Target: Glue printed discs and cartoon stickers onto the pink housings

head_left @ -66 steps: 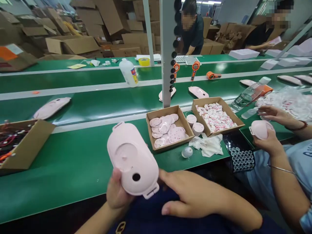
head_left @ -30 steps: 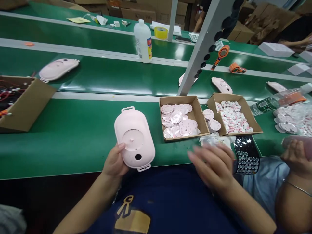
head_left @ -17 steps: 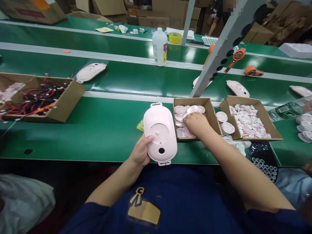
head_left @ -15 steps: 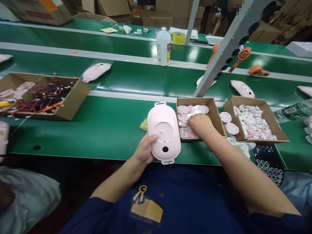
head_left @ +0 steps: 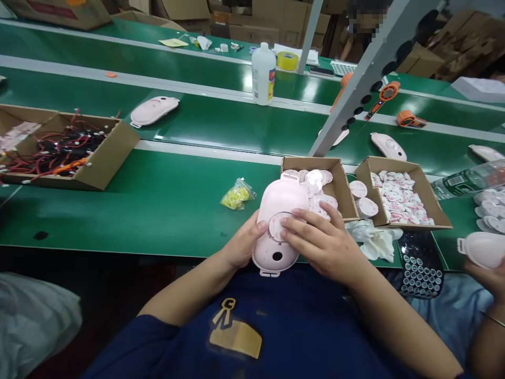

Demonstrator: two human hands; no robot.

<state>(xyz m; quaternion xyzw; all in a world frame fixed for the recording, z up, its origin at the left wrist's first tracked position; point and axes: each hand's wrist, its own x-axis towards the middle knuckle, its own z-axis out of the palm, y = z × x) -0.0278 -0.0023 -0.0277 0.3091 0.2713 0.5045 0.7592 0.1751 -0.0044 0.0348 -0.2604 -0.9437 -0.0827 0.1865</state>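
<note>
My left hand (head_left: 241,246) grips a pink oval plastic shell (head_left: 278,204) by its left side, just above the green bench's front edge. A dark round hole shows near the shell's lower end. My right hand (head_left: 324,243) lies over the shell's right side, and its fingertips press a pale round disc (head_left: 277,226) into the shell's circular recess. Right behind the shell stands a cardboard tray (head_left: 342,185) of several pink round discs.
A second cardboard tray (head_left: 427,197) of small printed stickers stands to the right, with a white cloth (head_left: 374,239) and a black sheet of round dots (head_left: 420,266). A yellow bag (head_left: 236,195) lies left of the shell; a box of red wires (head_left: 98,168) far left. Another person's hand (head_left: 487,273) holds a pink shell at right.
My right hand has left the tray of discs and come back onto the shell with a disc. The shell has tilted and moved slightly right, in front of the tray.
</note>
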